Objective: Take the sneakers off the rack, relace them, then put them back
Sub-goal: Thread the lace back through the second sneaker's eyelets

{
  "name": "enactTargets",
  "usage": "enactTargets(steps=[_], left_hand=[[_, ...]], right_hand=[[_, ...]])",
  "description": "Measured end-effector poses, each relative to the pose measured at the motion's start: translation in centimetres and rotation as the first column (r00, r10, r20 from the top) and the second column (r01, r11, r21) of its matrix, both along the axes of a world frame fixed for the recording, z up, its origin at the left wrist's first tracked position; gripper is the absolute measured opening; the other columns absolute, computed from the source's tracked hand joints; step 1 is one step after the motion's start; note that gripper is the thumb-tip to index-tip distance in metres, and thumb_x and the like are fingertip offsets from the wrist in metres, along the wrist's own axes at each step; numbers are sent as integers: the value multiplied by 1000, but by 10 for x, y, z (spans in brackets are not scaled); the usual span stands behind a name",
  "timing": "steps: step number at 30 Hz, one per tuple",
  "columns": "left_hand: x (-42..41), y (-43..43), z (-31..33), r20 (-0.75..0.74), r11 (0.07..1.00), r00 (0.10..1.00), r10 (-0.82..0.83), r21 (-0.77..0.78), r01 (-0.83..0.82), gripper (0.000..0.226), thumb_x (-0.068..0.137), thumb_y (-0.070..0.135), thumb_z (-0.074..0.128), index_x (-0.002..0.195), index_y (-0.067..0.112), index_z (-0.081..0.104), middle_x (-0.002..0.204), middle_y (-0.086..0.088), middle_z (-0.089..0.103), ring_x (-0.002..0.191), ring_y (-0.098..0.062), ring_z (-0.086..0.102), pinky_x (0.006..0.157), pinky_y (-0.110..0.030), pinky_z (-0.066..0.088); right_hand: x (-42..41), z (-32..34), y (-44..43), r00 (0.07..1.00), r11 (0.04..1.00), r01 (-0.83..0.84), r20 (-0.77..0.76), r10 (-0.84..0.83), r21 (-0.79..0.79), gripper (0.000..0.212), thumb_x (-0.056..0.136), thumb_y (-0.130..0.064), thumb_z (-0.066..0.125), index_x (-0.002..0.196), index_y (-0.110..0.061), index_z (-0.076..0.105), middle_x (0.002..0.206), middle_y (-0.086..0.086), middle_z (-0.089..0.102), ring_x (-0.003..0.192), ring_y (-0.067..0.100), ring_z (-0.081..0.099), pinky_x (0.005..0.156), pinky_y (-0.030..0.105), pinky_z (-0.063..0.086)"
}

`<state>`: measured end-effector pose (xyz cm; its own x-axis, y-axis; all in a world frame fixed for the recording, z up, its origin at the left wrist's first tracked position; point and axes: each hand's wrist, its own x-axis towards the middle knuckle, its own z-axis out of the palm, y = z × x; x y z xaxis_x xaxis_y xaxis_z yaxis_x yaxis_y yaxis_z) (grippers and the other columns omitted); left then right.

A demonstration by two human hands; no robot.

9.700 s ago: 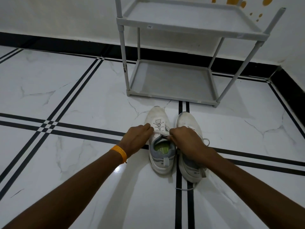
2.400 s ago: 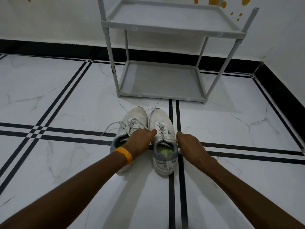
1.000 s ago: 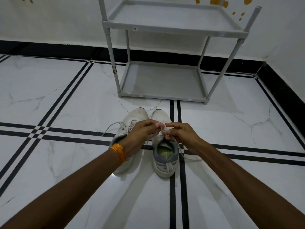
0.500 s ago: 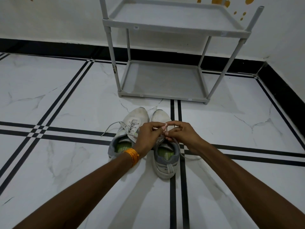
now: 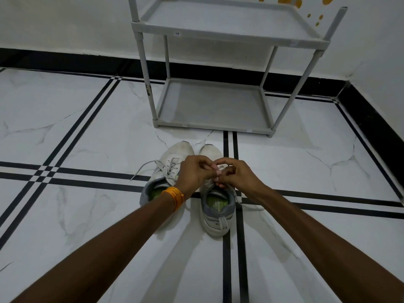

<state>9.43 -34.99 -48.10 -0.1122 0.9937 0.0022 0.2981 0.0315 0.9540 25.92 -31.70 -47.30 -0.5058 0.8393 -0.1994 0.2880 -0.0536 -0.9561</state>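
Left hand: our left hand (image 5: pixel 193 172) is curled over the tongue area of the right sneaker, fingertips pinched on its lace; an orange bangle (image 5: pixel 174 195) sits at the wrist.
Right hand: our right hand (image 5: pixel 237 174) meets the left one fingertip to fingertip, also pinched closed on the lace (image 5: pixel 247 205), whose loose end trails out right of the shoe onto the floor.
Right sneaker: the right sneaker (image 5: pixel 215 209) stands upright on the floor, toe pointing far, heel near us, its right edge along a pair of black floor lines.
Left sneaker: the left sneaker (image 5: pixel 162 174) lies just beside it on the left, toe angled towards the other toe, one loose lace end (image 5: pixel 142 170) flung out left.
Rack: the grey rack (image 5: pixel 220 106) stands just beyond the toes, against the wall; we see both shelves bare.
Floor: the white marble floor (image 5: pixel 76 132) spreads open to the left and right of the pair and near us between our forearms.
Edges: a black skirting (image 5: pixel 65 61) closes the far side, and the wall turns in at the far right corner.
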Motion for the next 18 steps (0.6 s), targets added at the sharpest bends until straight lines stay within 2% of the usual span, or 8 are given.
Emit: enactTargets(steps=[4, 5, 7, 9, 10, 12, 13, 18], left_hand=[[-4, 8, -10, 164, 952, 972, 166, -282, -115, 50, 50, 28, 95, 85, 11, 64, 86, -14, 71, 78, -24, 69, 67, -35, 60], [-5, 10, -10, 193, 933, 968, 160, -349, -85, 56, 51, 28, 94, 92, 9, 62, 93, -16, 71, 83, -26, 69, 69, -35, 60], [-6, 11, -4, 280, 910, 959, 41, -407, 80, 50, 68, 20, 87, 107, 2, 61, 100, -19, 69, 87, -26, 68, 71, -32, 60], [-7, 11, 0, 367, 884, 924, -106, -390, 256, 35, 82, 13, 75, 108, -5, 61, 96, -22, 66, 87, -28, 65, 81, -38, 56], [-6, 10, 1, 380, 881, 914, -141, -373, 291, 25, 85, 11, 71, 101, -5, 62, 90, -20, 65, 84, -27, 63, 80, -38, 55], [-5, 9, -2, 343, 905, 932, -114, -351, 240, 11, 84, 9, 71, 85, 4, 60, 78, -12, 63, 73, -21, 62, 68, -29, 54], [-3, 9, -5, 320, 926, 944, -74, -329, 185, 14, 82, 7, 73, 81, 6, 59, 74, -10, 62, 69, -20, 61, 63, -26, 54], [5, 1, -10, 264, 980, 963, 46, -199, 8, 23, 77, 6, 78, 80, 4, 55, 64, -6, 61, 54, -12, 60, 50, -19, 51]], right_hand=[[1, -3, 1, 1000, 1000, 12, 1, -12, 3, 42, 78, 4, 74, 116, -10, 64, 81, 32, 69, 77, 39, 69, 82, 46, 59], [1, -3, 1, 1000, 1000, 7, 5, -7, 10, 42, 78, 4, 75, 116, -11, 64, 82, 33, 68, 76, 40, 69, 83, 47, 59], [1, -2, 0, 1000, 999, -13, 15, 12, 33, 40, 79, 2, 74, 115, -11, 64, 82, 32, 69, 77, 42, 70, 82, 46, 60], [0, -2, -1, 999, 998, -33, 28, 32, 61, 38, 80, 2, 73, 114, -13, 65, 83, 29, 70, 79, 41, 70, 80, 43, 60], [0, -2, -2, 999, 996, -43, 34, 41, 73, 37, 81, 2, 72, 114, -14, 65, 84, 27, 70, 79, 38, 71, 80, 40, 61], [-1, -4, -4, 998, 995, -46, 45, 42, 91, 34, 84, 1, 69, 114, -16, 66, 86, 23, 69, 76, 27, 70, 78, 34, 60], [-1, -4, -6, 998, 994, -39, 46, 35, 98, 34, 86, 2, 67, 114, -17, 65, 87, 20, 68, 77, 25, 69, 77, 31, 60], [2, -2, -15, 999, 999, 18, -31, -16, 46, 37, 88, 6, 59, 116, -17, 60, 82, 13, 65, 80, 21, 67, 73, 24, 56]])
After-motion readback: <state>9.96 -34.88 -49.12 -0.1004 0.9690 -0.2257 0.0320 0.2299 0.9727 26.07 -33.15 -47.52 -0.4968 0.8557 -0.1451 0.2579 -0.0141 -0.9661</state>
